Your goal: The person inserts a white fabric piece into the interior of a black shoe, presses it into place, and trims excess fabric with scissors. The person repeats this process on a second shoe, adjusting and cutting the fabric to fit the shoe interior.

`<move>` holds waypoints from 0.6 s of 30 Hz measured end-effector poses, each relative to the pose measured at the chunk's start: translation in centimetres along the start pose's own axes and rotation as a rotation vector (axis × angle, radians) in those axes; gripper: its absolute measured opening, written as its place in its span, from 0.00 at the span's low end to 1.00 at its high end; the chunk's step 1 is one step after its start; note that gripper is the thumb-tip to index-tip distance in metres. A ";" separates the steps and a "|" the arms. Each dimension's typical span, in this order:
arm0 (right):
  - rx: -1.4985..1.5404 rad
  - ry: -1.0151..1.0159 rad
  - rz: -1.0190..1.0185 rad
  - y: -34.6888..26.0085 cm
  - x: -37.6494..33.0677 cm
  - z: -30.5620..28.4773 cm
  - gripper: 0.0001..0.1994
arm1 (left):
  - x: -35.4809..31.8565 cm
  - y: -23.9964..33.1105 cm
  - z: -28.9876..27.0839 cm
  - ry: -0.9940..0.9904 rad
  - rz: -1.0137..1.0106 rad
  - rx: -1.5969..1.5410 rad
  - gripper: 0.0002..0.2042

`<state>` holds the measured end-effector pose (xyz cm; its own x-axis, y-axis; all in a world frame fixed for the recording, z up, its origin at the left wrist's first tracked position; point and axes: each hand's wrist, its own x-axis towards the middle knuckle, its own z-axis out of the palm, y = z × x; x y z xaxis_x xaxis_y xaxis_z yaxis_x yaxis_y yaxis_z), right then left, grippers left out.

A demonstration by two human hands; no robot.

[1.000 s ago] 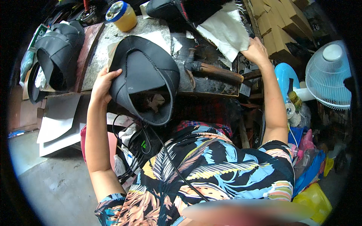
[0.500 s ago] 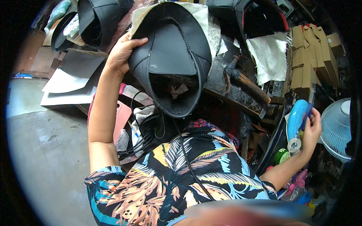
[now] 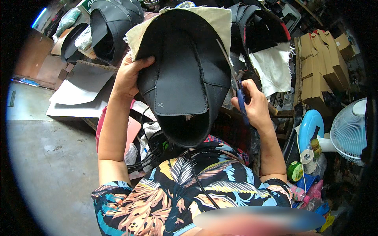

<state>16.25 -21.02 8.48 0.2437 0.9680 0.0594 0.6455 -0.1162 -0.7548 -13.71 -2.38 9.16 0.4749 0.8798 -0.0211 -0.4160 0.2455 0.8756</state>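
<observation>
A black shoe upper (image 3: 180, 88) hangs in front of me, its stitched tongue facing me and its opening toward my body. Off-white cloth with frayed edges (image 3: 221, 23) sticks out around its far end. My left hand (image 3: 129, 75) grips the upper's left edge, thumb on top and fingers hidden behind. In my right hand (image 3: 255, 104) is a pair of scissors (image 3: 241, 101) with blue handles. One blade lies along the upper's right edge, pointing away from me; where the other blade sits, I cannot tell.
More black uppers (image 3: 108, 33) lie at the far left, and another with white cloth (image 3: 271, 67) sits at the far right. Folded brown cardboard (image 3: 321, 65) stands beyond my right arm, near a white fan (image 3: 350, 126). White sheets (image 3: 78, 92) lie at left.
My right hand has brought the scissors from the far right, near the fan, to the upper's right edge. The upper now sits slightly lower and further right in view.
</observation>
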 end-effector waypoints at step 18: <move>0.577 -0.215 -0.093 4.2 -1.5 1.2 0.11 | 0.7 -1.0 -0.8 -0.045 0.002 0.058 0.19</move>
<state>17.71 -22.67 4.41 0.0157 0.9984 0.0542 0.1470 0.0513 -0.9878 -13.61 -1.65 7.91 0.5091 0.8607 0.0018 -0.3718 0.2180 0.9024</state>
